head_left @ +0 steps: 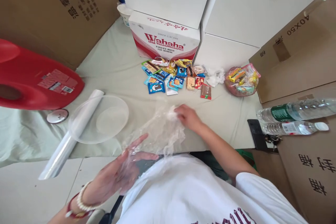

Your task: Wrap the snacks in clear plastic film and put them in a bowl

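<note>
A crumpled sheet of clear thin plastic (162, 129), perhaps a bag, stretches between my hands above the table's front edge. My right hand (188, 116) is closed on its bunched upper end. My left hand (128, 166) has its thumb and fingers spread, with the film draped over the palm and wrist; whether the hand is inside it I cannot tell. Left of the plastic lies a round translucent lid (112, 119), partly over a roll of clear film (59, 157). Beyond my hands is a pile of wrapped snacks (168, 77).
A Wahaha carton (165, 38) stands behind the snacks. Crumpled white plastic (215, 77) lies beside a bowl of snacks (235, 89). A red jug (36, 77) is at left; two water bottles (296, 112) (292, 128) and a phone (256, 134) are at right.
</note>
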The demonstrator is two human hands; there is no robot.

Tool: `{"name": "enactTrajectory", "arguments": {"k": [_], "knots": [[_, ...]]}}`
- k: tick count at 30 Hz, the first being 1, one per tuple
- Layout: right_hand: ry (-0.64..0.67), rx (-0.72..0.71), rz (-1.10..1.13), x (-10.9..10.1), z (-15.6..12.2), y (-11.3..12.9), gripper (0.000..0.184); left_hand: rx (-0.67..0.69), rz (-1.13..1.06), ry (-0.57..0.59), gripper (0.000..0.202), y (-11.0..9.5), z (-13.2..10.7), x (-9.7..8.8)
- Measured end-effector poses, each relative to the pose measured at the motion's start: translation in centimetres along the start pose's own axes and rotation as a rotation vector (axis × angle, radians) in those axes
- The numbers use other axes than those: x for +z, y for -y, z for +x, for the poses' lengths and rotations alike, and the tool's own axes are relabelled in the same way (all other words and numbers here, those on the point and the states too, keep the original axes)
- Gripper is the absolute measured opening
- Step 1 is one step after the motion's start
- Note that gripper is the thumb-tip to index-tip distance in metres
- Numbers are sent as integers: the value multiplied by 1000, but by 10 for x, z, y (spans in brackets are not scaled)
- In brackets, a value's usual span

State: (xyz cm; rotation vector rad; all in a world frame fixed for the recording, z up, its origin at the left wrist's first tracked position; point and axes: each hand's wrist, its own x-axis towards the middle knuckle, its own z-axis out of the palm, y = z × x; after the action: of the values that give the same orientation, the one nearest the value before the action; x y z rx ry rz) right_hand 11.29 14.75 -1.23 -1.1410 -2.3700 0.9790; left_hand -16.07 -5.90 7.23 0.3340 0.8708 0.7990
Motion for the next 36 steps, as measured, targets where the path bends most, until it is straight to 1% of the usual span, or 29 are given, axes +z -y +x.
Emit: {"name": "enactTrajectory", "arguments": {"k": [1,3,4,5,6,7,8,9,10,11,12,13,14,15,17,18,19,21,22,23,25,26,27,29,32,34,35,36], "knots": [[-83,30,-16,-25,2,-12,34,-11,21,-61,68,-2,-7,-6],[-362,116,-93,-83,7,-37,34,1,49,-154,70,-5,-12,-12],[-446,168,-131,-111,9,-49,40,24,55,-182,72,-5,-10,-12],[-496,225,-163,-135,11,-58,52,57,53,-201,73,-5,-5,-11],[-536,290,-191,-153,11,-64,67,95,43,-209,75,-4,2,-8],[-565,342,-200,-166,10,-67,78,136,28,-208,76,-3,10,-3],[-579,379,-168,-170,6,-66,83,175,8,-198,77,-1,21,3],[-567,405,-86,-168,0,-62,82,209,-14,-175,79,1,31,9],[-517,422,50,-159,-7,-54,77,236,-37,-142,80,2,42,17],[-429,436,234,-144,-16,-45,71,262,-63,-104,81,3,53,24],[-295,453,453,-126,-26,-34,67,276,-90,-61,81,4,63,32],[-145,474,671,-104,-36,-23,67,285,-116,-23,82,4,71,39],[-29,491,858,-82,-46,-11,69,287,-138,10,83,4,78,46],[36,500,999,-61,-54,0,72,285,-153,36,83,3,84,53],[98,500,1191,-25,-64,19,79,279,-159,65,84,1,93,61],[118,496,1268,-13,-66,26,82,276,-152,69,85,0,97,63],[128,492,1336,-6,-67,32,85,272,-140,66,87,-1,101,63],[93,493,1432,-2,-66,35,85,273,-91,13,87,-1,109,58],[42,505,1447,-4,-65,34,80,290,-51,-63,83,-1,114,53],[-27,526,1440,-8,-63,31,72,316,-4,-167,76,0,119,47],[-165,599,1387,-18,-59,20,55,373,79,-399,55,4,129,34],[-221,646,1352,-22,-57,14,52,394,103,-496,47,7,134,27],[-271,687,1315,-24,-55,8,52,405,115,-565,42,9,138,20],[-349,733,1231,-25,-53,-2,55,412,126,-638,40,13,143,8],[-410,732,1091,-21,-53,-11,55,437,181,-743,38,16,142,-7],[-440,731,1008,-16,-54,-14,54,462,231,-834,38,14,135,-16],[-455,730,968,-14,-55,-14,53,496,308,-908,39,13,130,-19],[-466,727,930,-12,-55,-15,52,552,436,-995,41,10,124,-20]]}}
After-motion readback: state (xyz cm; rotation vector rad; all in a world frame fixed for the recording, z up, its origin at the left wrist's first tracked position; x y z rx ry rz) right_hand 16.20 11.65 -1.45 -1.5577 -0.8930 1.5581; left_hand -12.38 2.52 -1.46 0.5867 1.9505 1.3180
